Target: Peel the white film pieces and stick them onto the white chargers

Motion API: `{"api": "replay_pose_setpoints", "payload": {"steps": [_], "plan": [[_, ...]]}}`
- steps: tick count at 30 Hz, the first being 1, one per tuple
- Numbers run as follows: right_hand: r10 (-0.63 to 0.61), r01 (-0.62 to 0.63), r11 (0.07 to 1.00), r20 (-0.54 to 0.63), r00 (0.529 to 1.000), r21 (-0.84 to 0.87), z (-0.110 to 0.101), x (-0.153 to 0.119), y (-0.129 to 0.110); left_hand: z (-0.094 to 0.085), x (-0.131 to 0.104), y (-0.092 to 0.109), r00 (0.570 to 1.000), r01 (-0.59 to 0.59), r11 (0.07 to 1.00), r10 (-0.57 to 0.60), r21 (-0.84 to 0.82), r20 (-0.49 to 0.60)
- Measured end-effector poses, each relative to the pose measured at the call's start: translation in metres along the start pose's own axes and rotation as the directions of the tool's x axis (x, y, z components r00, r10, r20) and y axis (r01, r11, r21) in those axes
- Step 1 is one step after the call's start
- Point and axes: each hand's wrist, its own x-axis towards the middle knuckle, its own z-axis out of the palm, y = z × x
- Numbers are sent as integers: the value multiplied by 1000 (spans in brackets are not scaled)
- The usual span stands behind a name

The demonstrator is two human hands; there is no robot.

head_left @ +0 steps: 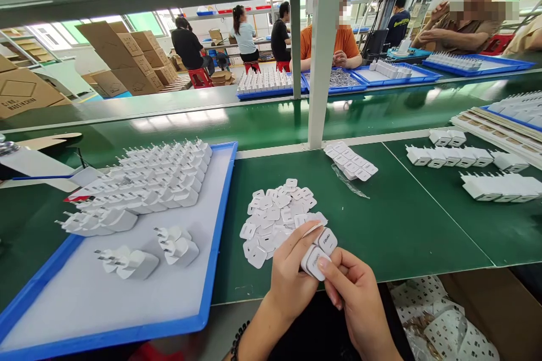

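Just above the table's front edge, my left hand (pixel 292 265) is closed around two white plug chargers (pixel 315 259) held side by side. Dark lettering shows on their rounded square faces; their prongs are hidden. My right hand (pixel 358 287) has its thumb pressed on the face of the nearer charger, with its fingers curled by the side. Right behind my left hand lies a loose pile of small white face plates (pixel 275 211), many with a slot. A stacked group of similar plates (pixel 351 161) rests farther back, beside a clear plastic strip (pixel 349 183).
To the left, a blue-rimmed tray (pixel 222 214) carries rows of white chargers (pixel 152 180), prongs up. More chargers (pixel 449 156) stand at right. A white post (pixel 322 56) rises at the table's back edge. Co-workers sit beyond the green conveyor (pixel 186 118). An open carton (pixel 503 304) is below right.
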Motion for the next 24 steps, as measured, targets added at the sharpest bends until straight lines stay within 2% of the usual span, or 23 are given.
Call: {"api": "replay_pose_setpoints", "payload": {"steps": [3,6,10,12,15,20,24], "plan": [[-59,55,994,-40,997,-91,-1,3,0,0,-1,-1,999,51,998,-51,-39,-1],[-130,108,980,-128,983,-166,-2,4,6,1,-1,0,994,107,989,-107,-103,6],[-308,268,944,-220,926,-193,0,4,13,0,0,2,977,212,956,-211,-202,30],[-334,312,937,-149,931,-156,4,5,13,0,0,3,971,237,940,-235,-245,38],[-281,280,951,14,960,-131,11,9,9,-1,1,4,975,220,940,-217,-260,44],[-337,324,929,-50,940,-181,20,14,8,-3,2,6,987,161,962,-164,-222,8],[-363,353,912,-10,932,-210,19,14,12,-5,2,7,984,170,955,-179,-243,-14]]}}
